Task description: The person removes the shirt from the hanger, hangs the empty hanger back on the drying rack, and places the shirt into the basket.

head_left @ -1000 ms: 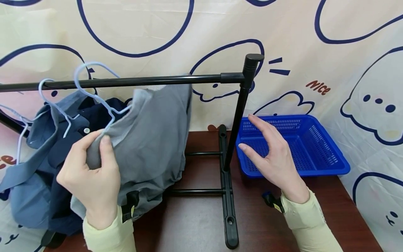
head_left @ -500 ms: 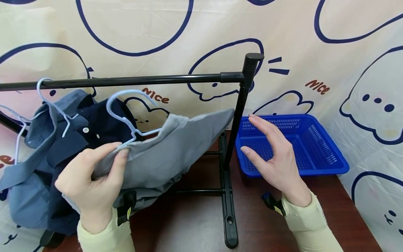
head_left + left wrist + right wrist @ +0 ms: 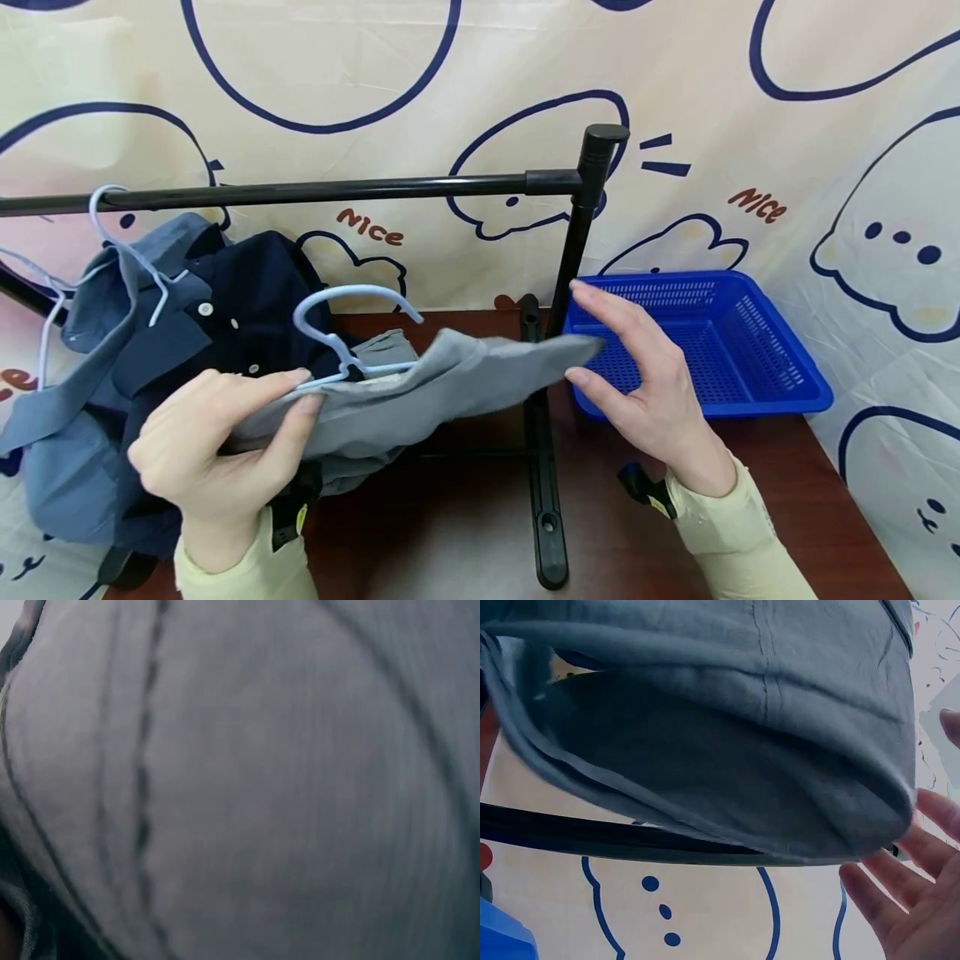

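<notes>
My left hand [image 3: 217, 458] pinches a light-blue hanger [image 3: 330, 340] through the shoulder of the grey garment [image 3: 450, 383] on it. The hanger hook stands free in front of and below the black rail [image 3: 337, 190]. The garment's far end stretches right, towards my right hand [image 3: 652, 392]. That hand is held with fingers extended and thumb apart. In the right wrist view its fingertips [image 3: 859, 877] lie at the edge of the garment's open hem [image 3: 742, 840]; contact is hard to tell. Grey cloth [image 3: 247, 780] fills the left wrist view, hiding the left fingers.
Blue and navy shirts [image 3: 255, 275] hang on other hangers at the left of the rail. The rack's upright [image 3: 573, 242] and foot [image 3: 547, 500] stand between the garment and a blue plastic basket [image 3: 780, 400]. A patterned cloth [image 3: 517, 50] covers the wall behind.
The hanger hook has come off the rail. My left hand has lowered it forward, and the garment has swung up to lie nearly level, pointing right. The right hand has barely moved.
</notes>
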Demonstrator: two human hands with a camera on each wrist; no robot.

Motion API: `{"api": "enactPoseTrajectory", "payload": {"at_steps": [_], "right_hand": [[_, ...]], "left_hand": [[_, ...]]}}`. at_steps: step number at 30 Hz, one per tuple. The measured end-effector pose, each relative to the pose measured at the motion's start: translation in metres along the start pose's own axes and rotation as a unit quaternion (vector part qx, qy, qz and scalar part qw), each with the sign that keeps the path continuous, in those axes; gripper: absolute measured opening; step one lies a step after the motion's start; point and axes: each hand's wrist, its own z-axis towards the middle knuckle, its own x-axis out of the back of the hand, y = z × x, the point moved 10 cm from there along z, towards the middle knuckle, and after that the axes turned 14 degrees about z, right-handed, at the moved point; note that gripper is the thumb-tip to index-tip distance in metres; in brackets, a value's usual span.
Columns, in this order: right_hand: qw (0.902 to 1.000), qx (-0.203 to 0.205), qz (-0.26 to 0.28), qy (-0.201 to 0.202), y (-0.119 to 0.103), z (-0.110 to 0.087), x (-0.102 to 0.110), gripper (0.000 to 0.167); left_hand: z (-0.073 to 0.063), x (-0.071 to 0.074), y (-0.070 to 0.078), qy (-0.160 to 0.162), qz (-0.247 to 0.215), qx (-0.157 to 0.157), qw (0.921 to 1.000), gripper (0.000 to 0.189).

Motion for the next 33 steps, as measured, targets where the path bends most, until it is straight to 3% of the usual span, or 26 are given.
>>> {"api": "enactPoseTrajectory", "payload": {"at_steps": [5, 9, 14, 18, 22, 26, 33], "right_hand": [[0.9975, -0.034, 0.041, -0.047, 0.006, -0.005, -0.008, 0.034], [0.9962, -0.046, 0.052, -0.054, 0.009, -0.008, -0.009, 0.016], [0.9964, -0.036, 0.064, -0.043, 0.008, -0.009, -0.004, 0.031], [0.9987, -0.013, 0.047, -0.015, 0.007, -0.01, 0.007, 0.038], [0.9994, 0.002, 0.027, 0.023, 0.009, -0.012, 0.023, 0.041], [0.9973, -0.004, 0.026, 0.068, 0.012, -0.018, 0.042, 0.043], [0.9868, -0.01, 0.024, 0.16, 0.005, -0.022, 0.081, 0.043]], "left_hand": [[0.0, -0.014, 0.009, -0.025, 0.014, -0.02, 0.9994, 0.032], [-0.001, -0.026, 0.015, -0.06, 0.053, -0.025, 0.9965, 0.036], [0.001, -0.04, 0.026, -0.068, 0.074, -0.035, 0.9944, 0.041], [0.0, -0.05, 0.027, -0.08, 0.091, -0.029, 0.9922, 0.041], [-0.003, -0.056, 0.014, -0.106, 0.124, 0.008, 0.9866, 0.05], [-0.008, -0.057, -0.005, -0.14, 0.157, 0.059, 0.9758, 0.055], [-0.016, -0.066, -0.021, -0.181, 0.143, 0.117, 0.9659, 0.036]]}}
